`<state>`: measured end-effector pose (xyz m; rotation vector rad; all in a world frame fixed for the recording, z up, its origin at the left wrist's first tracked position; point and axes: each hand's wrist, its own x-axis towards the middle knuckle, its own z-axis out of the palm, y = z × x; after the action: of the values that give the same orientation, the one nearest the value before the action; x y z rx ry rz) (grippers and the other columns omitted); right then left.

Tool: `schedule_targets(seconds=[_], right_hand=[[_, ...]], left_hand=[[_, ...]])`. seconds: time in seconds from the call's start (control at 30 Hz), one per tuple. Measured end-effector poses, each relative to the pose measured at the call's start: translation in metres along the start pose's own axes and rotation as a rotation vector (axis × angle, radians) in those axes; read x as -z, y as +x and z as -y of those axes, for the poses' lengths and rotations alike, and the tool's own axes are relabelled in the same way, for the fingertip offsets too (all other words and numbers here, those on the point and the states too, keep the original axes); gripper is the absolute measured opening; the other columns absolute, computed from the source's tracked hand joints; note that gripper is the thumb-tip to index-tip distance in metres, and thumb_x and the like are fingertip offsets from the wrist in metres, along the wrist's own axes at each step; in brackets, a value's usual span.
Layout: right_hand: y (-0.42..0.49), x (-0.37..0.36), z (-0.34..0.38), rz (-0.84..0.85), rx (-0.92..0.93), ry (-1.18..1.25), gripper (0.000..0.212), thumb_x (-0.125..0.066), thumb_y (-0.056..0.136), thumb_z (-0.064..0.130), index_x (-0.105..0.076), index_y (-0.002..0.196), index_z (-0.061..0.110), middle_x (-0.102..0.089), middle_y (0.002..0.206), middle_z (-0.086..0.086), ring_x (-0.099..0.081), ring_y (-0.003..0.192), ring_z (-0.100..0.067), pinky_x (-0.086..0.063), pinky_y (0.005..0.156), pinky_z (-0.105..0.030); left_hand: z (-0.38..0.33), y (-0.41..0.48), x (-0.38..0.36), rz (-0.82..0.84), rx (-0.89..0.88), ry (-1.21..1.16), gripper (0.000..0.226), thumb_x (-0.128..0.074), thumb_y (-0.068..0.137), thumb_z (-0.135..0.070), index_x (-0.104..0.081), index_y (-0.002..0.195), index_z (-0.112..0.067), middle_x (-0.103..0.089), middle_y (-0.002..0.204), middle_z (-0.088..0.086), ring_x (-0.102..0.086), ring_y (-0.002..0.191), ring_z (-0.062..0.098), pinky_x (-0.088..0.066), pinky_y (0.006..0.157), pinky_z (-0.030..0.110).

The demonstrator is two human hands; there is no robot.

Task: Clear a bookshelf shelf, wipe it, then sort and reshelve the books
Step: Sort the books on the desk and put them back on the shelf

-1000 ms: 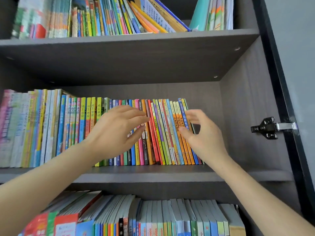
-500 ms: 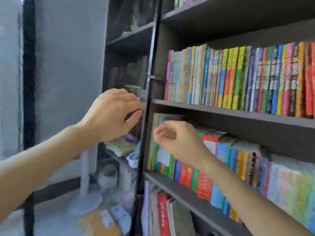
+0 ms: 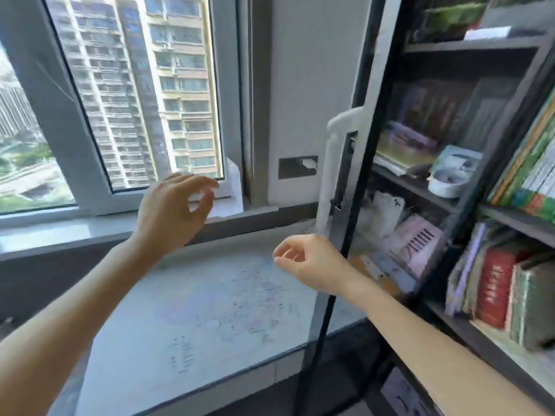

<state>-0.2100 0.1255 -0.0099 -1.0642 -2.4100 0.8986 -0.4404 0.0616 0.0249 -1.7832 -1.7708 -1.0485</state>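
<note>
**A:** Big window (image 3: 135, 100) and scribbled bench (image 3: 210, 325) ahead now? Where'd the books (image 3: 495, 292) go?

**B:** I swung away; they're still shelved at right. My left hand (image 3: 171, 211) and right hand (image 3: 312, 265): fingers (image 3: 204, 181) loosely curled, empty. Nothing cleared yet, I reckon.

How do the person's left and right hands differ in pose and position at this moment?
The left hand is raised higher, in front of the window; the right hand sits lower, nearer the bookshelf. The left hand's fingers are spread in a loose curve, while the right hand's fingers curl in closer, tips near the thumb. Both hands hold nothing and hang above the pale desktop.
</note>
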Motion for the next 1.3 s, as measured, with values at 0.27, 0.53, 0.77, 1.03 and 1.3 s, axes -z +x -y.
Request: schedule_targets(seconds=[0.27, 0.53, 0.77, 1.03, 1.3], right_hand=[[0.094, -0.101, -0.052, -0.058, -0.365, 0.062, 0.019, -0.057, 0.092, 0.024, -0.069, 0.103, 0.015, -0.069, 0.104, -0.003, -0.062, 0.095, -0.019, -0.046, 0.074, -0.027], [0.188, -0.133, -0.146, -0.334, -0.783, 0.362, 0.025, -0.051, 0.087, 0.009, -0.068, 0.104, 0.003, -0.061, 0.085, -0.007, -0.057, 0.076, -0.026, -0.041, 0.064, -0.032], [0.235, -0.130, -0.219, -0.829, -1.166, 0.795, 0.018, -0.040, 0.085, -0.002, -0.047, 0.071, 0.006, -0.057, 0.083, -0.015, -0.054, 0.066, -0.026, -0.046, 0.061, -0.035], [0.226, -0.123, -0.285, -1.325, -1.227, 1.609, 0.053, -0.052, 0.098, 0.025, -0.032, 0.143, 0.005, -0.039, 0.144, -0.017, -0.044, 0.131, -0.030, -0.043, 0.104, -0.035], [0.231, -0.098, -0.358, -1.553, -1.079, 1.833, 0.055, -0.056, 0.094, 0.042, -0.046, 0.134, 0.005, -0.036, 0.149, -0.017, -0.034, 0.138, -0.034, -0.031, 0.113, -0.043]], left_hand=[[0.071, -0.026, -0.091, 0.384, 0.425, -0.212, 0.019, -0.060, 0.090, -0.021, -0.069, 0.106, -0.020, -0.069, 0.092, -0.003, -0.066, 0.090, 0.020, -0.045, 0.075, 0.028], [0.103, -0.033, -0.225, 0.556, 1.199, -0.890, 0.016, -0.053, 0.097, -0.017, -0.061, 0.104, -0.006, -0.067, 0.096, 0.015, -0.063, 0.082, 0.027, -0.053, 0.082, 0.037], [0.119, -0.053, -0.340, 0.699, 1.586, -1.130, 0.020, -0.052, 0.096, -0.013, -0.057, 0.109, 0.002, -0.062, 0.104, 0.019, -0.062, 0.093, 0.031, -0.053, 0.086, 0.039], [0.117, -0.031, -0.474, 0.901, 1.631, -1.209, 0.016, -0.049, 0.098, -0.011, -0.055, 0.107, 0.000, -0.060, 0.104, 0.018, -0.060, 0.087, 0.028, -0.051, 0.078, 0.034], [0.074, -0.003, -0.576, 1.038, 1.591, -1.274, 0.021, -0.048, 0.094, 0.001, -0.051, 0.075, -0.007, -0.051, 0.074, 0.010, -0.051, 0.065, 0.020, -0.046, 0.064, 0.025]])
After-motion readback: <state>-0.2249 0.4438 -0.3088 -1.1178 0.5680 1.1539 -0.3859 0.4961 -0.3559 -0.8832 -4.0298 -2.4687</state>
